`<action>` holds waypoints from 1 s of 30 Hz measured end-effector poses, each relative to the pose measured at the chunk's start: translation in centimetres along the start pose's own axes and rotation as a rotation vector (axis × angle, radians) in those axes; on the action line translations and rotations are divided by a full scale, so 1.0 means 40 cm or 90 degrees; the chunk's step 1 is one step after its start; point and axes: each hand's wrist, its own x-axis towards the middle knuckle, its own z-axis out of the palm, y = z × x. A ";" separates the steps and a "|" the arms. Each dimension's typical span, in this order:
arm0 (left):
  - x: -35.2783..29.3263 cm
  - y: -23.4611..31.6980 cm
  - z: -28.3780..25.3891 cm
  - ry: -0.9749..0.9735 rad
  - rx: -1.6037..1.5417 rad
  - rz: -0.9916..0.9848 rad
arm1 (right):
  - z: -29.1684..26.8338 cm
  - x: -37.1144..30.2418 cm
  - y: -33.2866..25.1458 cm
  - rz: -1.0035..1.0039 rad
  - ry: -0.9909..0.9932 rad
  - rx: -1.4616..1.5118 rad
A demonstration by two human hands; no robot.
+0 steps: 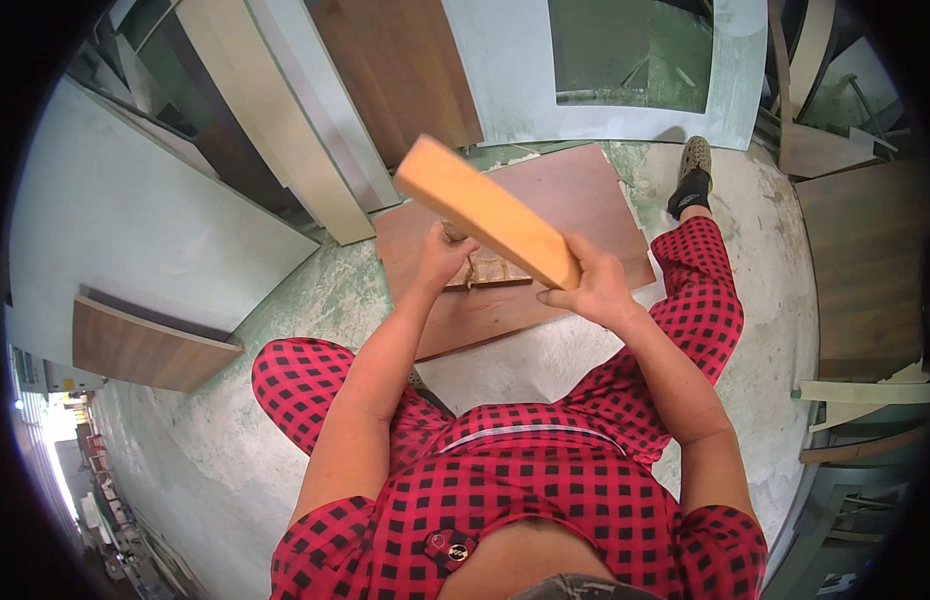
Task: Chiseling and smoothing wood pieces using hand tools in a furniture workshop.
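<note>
A thick, light-orange length of wood (485,215) is raised at a slant over the work, its far end up to the left. My right hand (597,285) is wrapped round its near end. My left hand (447,258) is closed in a fist just below and left of the wood. A bit of something brownish shows at the top of that fist, too little to name. Beside it a small brown wooden piece (503,272) with a rough, cut-looking surface lies on a flat reddish-brown board (560,190). The raised wood hides part of both.
The board lies on a worn concrete floor (215,440) between my legs. Tall panels (285,110) lean at the back left, with a pale panel with a rectangular opening (515,90) behind the board. A brown-edged board (150,343) leans left. Offcuts (865,400) stand at the right.
</note>
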 end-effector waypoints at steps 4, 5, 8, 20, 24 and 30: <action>-0.010 0.027 0.002 0.061 0.183 0.101 | 0.008 0.007 -0.004 0.115 -0.113 -0.168; -0.009 0.027 0.003 0.058 0.183 0.100 | 0.008 0.003 -0.005 0.089 -0.083 -0.120; -0.007 -0.001 -0.005 0.019 -0.010 0.060 | 0.018 -0.001 -0.017 0.014 -0.004 0.023; -0.023 0.024 -0.008 0.030 0.031 -0.015 | 0.011 0.012 -0.025 0.173 -0.097 -0.013; -0.019 0.019 -0.022 0.028 0.105 -0.064 | 0.037 0.023 0.029 0.128 0.056 0.153; -0.045 0.059 -0.024 0.058 -0.071 -0.130 | 0.015 0.041 0.038 0.232 0.033 0.262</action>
